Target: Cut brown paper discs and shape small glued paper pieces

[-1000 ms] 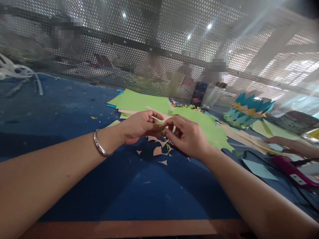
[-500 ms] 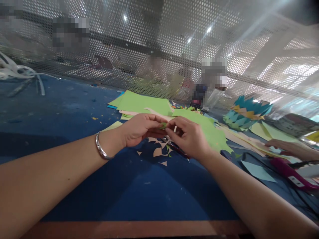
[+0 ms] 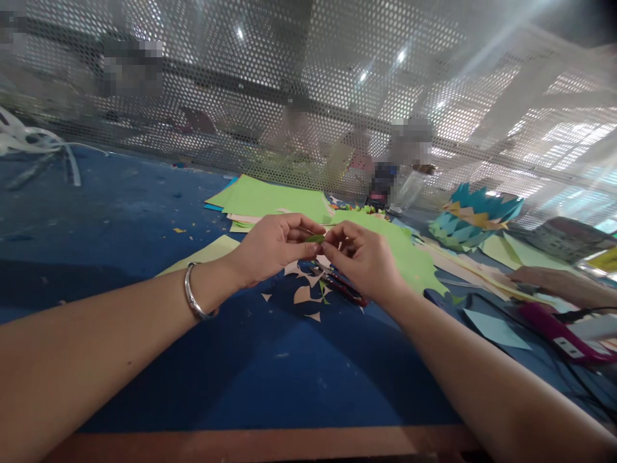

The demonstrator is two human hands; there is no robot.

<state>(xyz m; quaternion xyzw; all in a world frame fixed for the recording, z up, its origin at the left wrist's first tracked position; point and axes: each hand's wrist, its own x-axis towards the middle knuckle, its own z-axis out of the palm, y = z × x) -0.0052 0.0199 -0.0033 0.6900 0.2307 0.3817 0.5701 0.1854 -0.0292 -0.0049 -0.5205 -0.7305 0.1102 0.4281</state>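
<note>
Between my two hands is a small green paper piece (image 3: pixel 315 238), pinched at both ends. My left hand (image 3: pixel 277 247), with a silver bangle at the wrist, grips its left part between thumb and fingers. The fingertips of my right hand (image 3: pixel 362 260) close on its right end. Below them, partly hidden by my right hand, lies a pair of scissors (image 3: pixel 348 290) with dark red handles. Pale pink paper scraps (image 3: pixel 303 294) are scattered beside the scissors on the blue table (image 3: pixel 270 379).
Green paper sheets (image 3: pixel 277 198) are stacked behind my hands. To the right stand a zigzag paper crown (image 3: pixel 475 218) and a clear jar (image 3: pixel 413 190). Another person's hand (image 3: pixel 554 283) rests near a magenta power strip (image 3: pixel 559 331) with cables. A perforated metal screen (image 3: pixel 216 109) rises behind.
My left hand has turned, bringing its thumb up against the green paper piece. Both hands stay close together at nearly the same spot.
</note>
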